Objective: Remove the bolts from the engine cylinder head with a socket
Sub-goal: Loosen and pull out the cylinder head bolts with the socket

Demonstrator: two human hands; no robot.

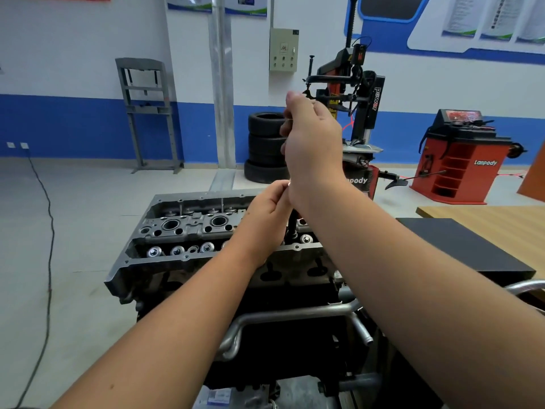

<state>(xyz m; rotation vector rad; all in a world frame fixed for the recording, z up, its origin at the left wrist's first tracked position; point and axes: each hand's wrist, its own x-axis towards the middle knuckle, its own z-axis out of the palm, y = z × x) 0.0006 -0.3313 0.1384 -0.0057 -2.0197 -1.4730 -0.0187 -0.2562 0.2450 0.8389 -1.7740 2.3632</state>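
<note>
**Cylinder head bolts, socket standing in the head, plenty left to check**

Forearms fill the bottom of the frame, both reaching up toward the middle. Left hand (267,208) sits lower, just above the cylinder head (182,231), with its fingers curled in and pinching the tool shaft where a bit of shiny metal shows at its fingertips. Right hand (309,143) is higher, centre of the frame, fingers wrapped around the top end of the tool; you can only see a thin sliver of metal poking out on its left side, so I can't say what kind of handle it is.

Socket extension (292,224) is the dark rod dropping out below the hands into the head, right of centre. Its long axis runs pretty much straight up and down in the frame, lower end pointing down into the head, upper end up into the right palm. Whether it's seated on a bolt I can't tell, the hands cover that spot.

Progress-wise, my guess is we're mid-job, working one bolt on the right side. No loose bolts are visible anywhere. The round holes on the left of the head are too dark to tell whether bolts are still down there. The black mat (466,243) on the right side has nothing visible on it.
</note>
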